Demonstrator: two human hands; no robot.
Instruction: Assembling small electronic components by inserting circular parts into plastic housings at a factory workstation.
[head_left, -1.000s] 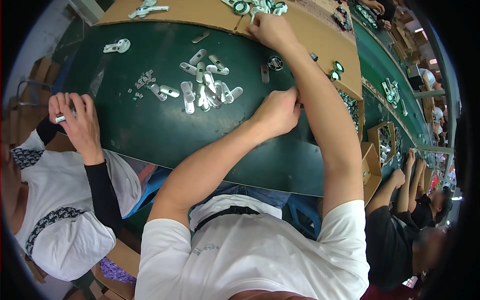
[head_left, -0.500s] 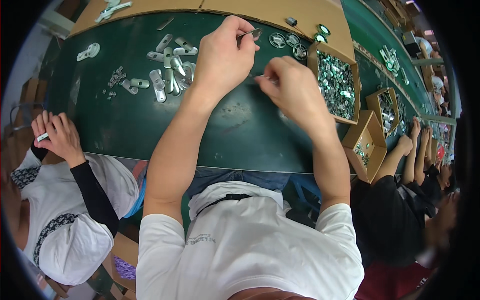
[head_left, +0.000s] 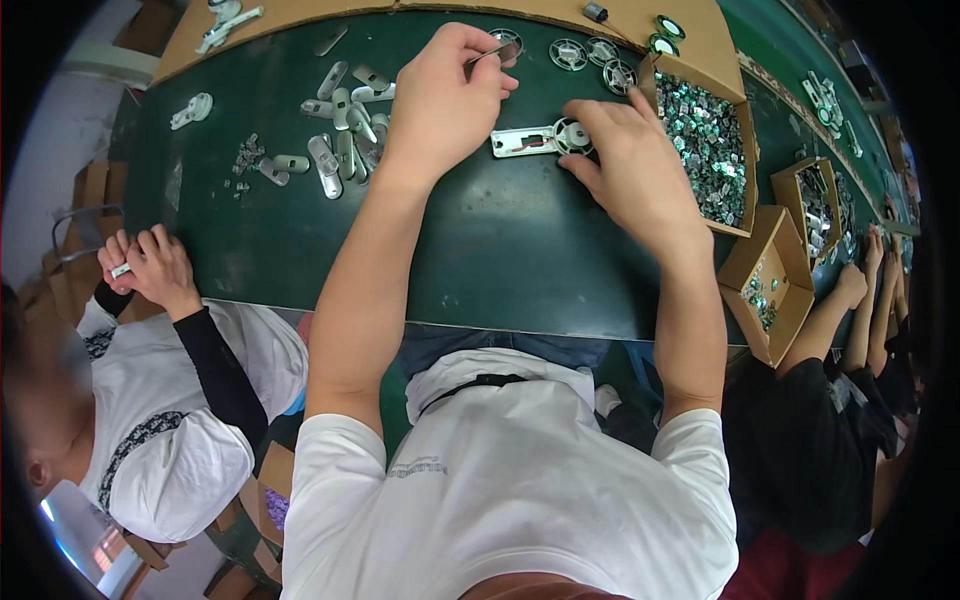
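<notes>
My left hand (head_left: 445,105) is closed, pinching a thin, flat silvery piece (head_left: 490,54) between thumb and fingers; its exact kind does not show. To its right, a white elongated housing (head_left: 522,143) lies on the dark green table, with a round spoked end (head_left: 572,136) and a dark, reddish slot in its middle. My right hand (head_left: 642,165) grips that round end, thumb at the near side and fingers at the far side. A pile of silvery oval covers (head_left: 350,125) lies left of my left forearm.
Round spoked rings (head_left: 600,52) sit beyond my hands. A cardboard box of small shiny parts (head_left: 700,140) stands right of my right hand, near a smaller box (head_left: 770,290). Tiny parts (head_left: 248,155) lie at left. A co-worker's hands (head_left: 150,270) work at far left.
The white housing with its round end now shows flat beside my right hand, whose fingers have spread wider around it. My left hand still holds the thin piece. The whole view has shifted slightly.
</notes>
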